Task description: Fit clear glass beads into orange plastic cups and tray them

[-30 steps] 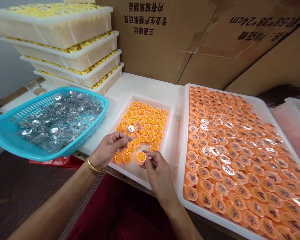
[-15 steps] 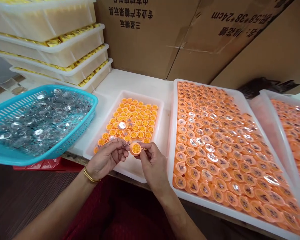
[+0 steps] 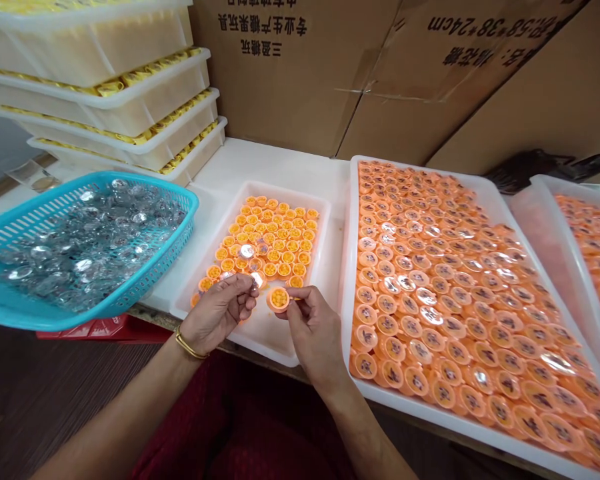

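Note:
My right hand (image 3: 314,328) pinches a small orange cup (image 3: 279,298) filled with yellow beads, held just above the near end of a small white tray (image 3: 275,337). My left hand (image 3: 221,311) is closed beside it, fingertips pinching a small clear lid (image 3: 257,280) close to the cup. A gold bangle sits on the left wrist. The small tray holds several open orange cups (image 3: 273,243) with yellow beads, a few topped with clear lids.
A blue plastic basket (image 3: 45,313) of clear lids stands at the left. A large white tray (image 3: 460,440) of lidded orange cups lies at the right, another tray (image 3: 555,220) beyond it. Stacked white trays (image 3: 145,100) with yellow parts and cardboard boxes (image 3: 380,73) stand behind.
The hands drew together at the near end of the small tray, the left one bringing the clear lid close to the cup. The view shifted slightly right.

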Available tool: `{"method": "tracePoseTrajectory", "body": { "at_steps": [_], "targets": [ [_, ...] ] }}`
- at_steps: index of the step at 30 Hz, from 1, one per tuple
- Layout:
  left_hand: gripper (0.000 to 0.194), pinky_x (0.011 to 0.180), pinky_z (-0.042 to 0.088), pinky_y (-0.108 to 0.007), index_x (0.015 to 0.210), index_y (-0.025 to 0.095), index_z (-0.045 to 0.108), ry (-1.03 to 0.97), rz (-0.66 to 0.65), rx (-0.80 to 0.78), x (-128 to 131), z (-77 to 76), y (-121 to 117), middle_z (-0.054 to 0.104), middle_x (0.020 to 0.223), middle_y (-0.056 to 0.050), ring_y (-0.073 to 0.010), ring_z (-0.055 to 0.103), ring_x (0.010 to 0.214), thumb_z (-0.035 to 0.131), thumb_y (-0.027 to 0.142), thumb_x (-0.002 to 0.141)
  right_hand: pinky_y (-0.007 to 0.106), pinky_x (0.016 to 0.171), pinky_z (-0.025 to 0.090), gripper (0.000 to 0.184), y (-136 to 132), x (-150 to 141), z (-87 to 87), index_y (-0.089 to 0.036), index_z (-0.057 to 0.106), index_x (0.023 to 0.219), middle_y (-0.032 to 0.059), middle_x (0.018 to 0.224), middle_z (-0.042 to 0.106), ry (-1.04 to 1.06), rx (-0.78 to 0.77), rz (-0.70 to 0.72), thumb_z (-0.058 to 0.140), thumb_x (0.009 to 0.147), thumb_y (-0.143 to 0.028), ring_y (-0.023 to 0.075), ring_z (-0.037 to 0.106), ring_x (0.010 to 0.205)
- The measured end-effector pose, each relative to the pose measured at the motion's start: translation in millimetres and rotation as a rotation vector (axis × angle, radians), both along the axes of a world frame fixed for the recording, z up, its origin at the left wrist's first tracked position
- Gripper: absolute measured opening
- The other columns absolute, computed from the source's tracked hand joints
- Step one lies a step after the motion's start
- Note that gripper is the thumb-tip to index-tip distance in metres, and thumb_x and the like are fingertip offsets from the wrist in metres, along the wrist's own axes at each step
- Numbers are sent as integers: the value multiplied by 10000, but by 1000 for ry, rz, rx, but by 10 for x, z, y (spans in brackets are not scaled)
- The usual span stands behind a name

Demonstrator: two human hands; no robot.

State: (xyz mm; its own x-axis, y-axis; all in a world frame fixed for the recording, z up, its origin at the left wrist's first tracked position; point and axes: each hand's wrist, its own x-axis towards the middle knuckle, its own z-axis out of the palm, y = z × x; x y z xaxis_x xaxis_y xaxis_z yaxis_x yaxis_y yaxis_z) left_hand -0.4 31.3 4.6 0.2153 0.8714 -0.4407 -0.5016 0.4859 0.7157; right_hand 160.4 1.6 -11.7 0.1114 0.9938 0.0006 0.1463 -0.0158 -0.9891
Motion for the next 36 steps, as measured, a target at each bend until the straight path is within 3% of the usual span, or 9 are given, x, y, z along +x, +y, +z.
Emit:
{"method": "tracePoseTrajectory", "body": {
  "at_steps": [8, 15, 24, 32, 36],
  "targets": [
    [137, 365, 385, -113, 844, 121, 638, 11, 80, -84, 40, 36, -55, 654, 683, -32, -69, 569, 503, 700, 206, 757, 291, 666, 586, 123, 6, -12, 8, -188, 600, 929, 38, 918, 686, 37, -30, 3, 526, 851, -247, 153, 693, 718],
    [45, 492, 487, -149, 767, 89, 648, 49, 185, -90, 159, 17, -121, 661, 764, -50, -81, 597, 591, 649, 132, 782, 282, 674, 591, 123, 3, -19, 11, -180, 597, 925, 42, 926, 684, 34, -25, -13, 522, 845, -234, 145, 692, 722],
    [137, 385, 407, -88, 839, 53, 644, -162, 202, -274, 166, 112, -93, 616, 717, -54, -41, 553, 524, 510, 33, 856, 284, 616, 577, 126, 19, -5, -24, -185, 600, 915, 35, 841, 688, 44, -45, -32, 530, 841, -261, 162, 691, 681],
    [165, 414, 451, -89, 898, 27, 637, -238, 206, -279, 137, 106, -76, 615, 727, -58, -48, 576, 544, 475, 15, 867, 280, 637, 575, 123, 24, -33, -38, -188, 589, 920, 38, 894, 685, 38, -27, -24, 513, 841, -243, 145, 682, 681],
    [147, 441, 457, -91, 910, 42, 644, -153, 206, -219, 168, 87, -101, 634, 728, -51, -47, 589, 557, 511, 28, 849, 285, 638, 571, 117, 30, -44, -35, -192, 588, 916, 31, 879, 680, 34, -26, -15, 508, 847, -244, 144, 679, 674]
  ]
}}
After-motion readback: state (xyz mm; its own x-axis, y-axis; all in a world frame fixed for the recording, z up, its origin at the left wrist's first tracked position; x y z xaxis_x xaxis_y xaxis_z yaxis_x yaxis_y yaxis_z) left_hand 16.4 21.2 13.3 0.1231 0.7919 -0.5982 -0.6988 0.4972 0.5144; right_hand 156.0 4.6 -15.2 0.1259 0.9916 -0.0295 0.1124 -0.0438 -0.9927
